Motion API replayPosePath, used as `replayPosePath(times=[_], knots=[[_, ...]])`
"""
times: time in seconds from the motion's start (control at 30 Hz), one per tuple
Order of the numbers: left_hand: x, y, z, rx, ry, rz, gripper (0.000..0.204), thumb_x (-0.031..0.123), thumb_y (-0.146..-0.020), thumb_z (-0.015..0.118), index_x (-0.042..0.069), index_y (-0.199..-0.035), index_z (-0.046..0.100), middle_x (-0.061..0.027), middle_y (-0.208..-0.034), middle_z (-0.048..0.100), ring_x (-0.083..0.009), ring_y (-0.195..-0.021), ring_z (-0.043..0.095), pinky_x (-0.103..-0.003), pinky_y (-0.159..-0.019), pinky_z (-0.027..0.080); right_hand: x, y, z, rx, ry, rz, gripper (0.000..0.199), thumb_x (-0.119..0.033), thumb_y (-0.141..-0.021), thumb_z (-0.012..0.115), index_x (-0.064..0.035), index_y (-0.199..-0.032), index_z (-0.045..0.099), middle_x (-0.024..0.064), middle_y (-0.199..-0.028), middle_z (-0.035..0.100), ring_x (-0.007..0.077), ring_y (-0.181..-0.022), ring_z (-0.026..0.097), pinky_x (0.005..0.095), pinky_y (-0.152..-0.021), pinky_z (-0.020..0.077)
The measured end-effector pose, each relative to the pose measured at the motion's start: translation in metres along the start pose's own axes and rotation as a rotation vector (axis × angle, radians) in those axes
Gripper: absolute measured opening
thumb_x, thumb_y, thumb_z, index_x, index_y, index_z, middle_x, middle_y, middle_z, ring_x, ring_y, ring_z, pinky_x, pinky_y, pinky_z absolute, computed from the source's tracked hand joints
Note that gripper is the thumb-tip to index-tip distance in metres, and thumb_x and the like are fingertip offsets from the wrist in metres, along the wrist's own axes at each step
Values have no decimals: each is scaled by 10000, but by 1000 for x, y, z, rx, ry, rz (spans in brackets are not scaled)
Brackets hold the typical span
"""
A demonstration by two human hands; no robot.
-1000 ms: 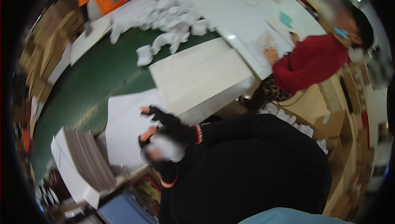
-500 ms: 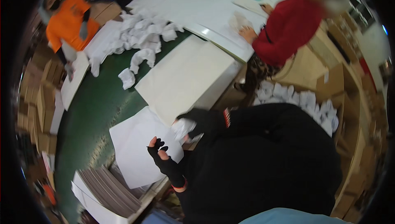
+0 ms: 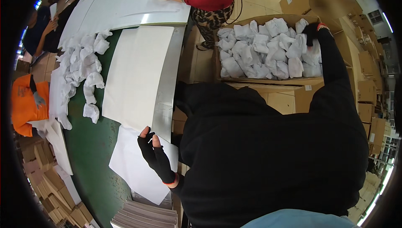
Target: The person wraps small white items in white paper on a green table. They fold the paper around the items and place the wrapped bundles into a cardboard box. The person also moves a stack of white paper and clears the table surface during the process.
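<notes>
— Where are the hands?
— The left hand (image 3: 155,157), in a black fingerless glove, rests flat with fingers loosely spread on a white paper sheet (image 3: 136,163) on the green surface (image 3: 90,144).
— The right?
— The right hand (image 3: 312,33) reaches into the brown cardboard box (image 3: 268,83), among white wrapped bundles (image 3: 261,45); its grip I cannot tell.

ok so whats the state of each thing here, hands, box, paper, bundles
left hand: gloved, flat on the white sheet
right hand: gloved, reaching into the cardboard box
cardboard box: open, full of wrapped bundles
white sheet: lying flat on the green table
loose bundles: heaped on the table
</notes>
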State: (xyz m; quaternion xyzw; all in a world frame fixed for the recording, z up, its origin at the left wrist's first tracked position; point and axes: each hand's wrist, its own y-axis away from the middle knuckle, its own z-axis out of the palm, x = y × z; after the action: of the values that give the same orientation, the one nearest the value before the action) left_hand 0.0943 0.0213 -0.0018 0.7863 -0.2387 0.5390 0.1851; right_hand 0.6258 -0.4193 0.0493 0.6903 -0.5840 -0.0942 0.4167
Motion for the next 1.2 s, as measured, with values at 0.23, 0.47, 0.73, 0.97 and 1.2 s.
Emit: replayPosePath(times=[0.23, 0.47, 0.73, 0.97, 1.2], knots=[[0, -4, 13, -96, -26, 8, 263, 101, -947, 527, 16, -1196, 539, -40, -1074, 566, -106, -825, 489, -245, -721, 405, -27, -64, 138, 178, 204, -47, 590, -262, -401, 890, -12, -901, 702, 176, -959, 693, 280, -906, 676, 387, -782, 529], [-8, -4, 17, -94, -87, 19, 265, 112, -936, 537, 2, -1176, 549, -60, -1072, 568, -147, -889, 533, -280, -772, 444, -42, -97, 261, 406, 142, 167, 859, -362, -402, 929, -72, -1140, 600, 161, -1116, 626, 286, -1112, 582, 372, -970, 448], [-31, 6, -2, 34, -84, -17, 197, 92, -929, 547, 17, -1105, 591, -48, -1002, 587, -130, -832, 545, -262, -710, 454, -156, -6, 47, 519, 866, -320, 1029, -289, -408, 912, -37, -1318, 502, 216, -1371, 461, 289, -1268, 471, 375, -1039, 396], [-88, 26, -49, 314, -35, -100, 151, 141, -932, 577, 5, -916, 643, -33, -803, 609, -96, -660, 521, -242, -613, 411, -356, 17, -44, 579, 268, -1275, 149, -229, -634, 695, -83, -659, 685, 123, -706, 648, 297, -711, 633, 427, -653, 494], [-191, 75, -100, 641, -865, -371, 601, 458, -863, 615, 159, -1364, 468, -214, -1398, 412, -429, -1310, 346, -547, -1032, 310, -579, 83, -10, 348, -57, -1743, 240, -331, -670, 713, -96, -711, 681, 96, -710, 630, 269, -747, 614, 392, -687, 470]])
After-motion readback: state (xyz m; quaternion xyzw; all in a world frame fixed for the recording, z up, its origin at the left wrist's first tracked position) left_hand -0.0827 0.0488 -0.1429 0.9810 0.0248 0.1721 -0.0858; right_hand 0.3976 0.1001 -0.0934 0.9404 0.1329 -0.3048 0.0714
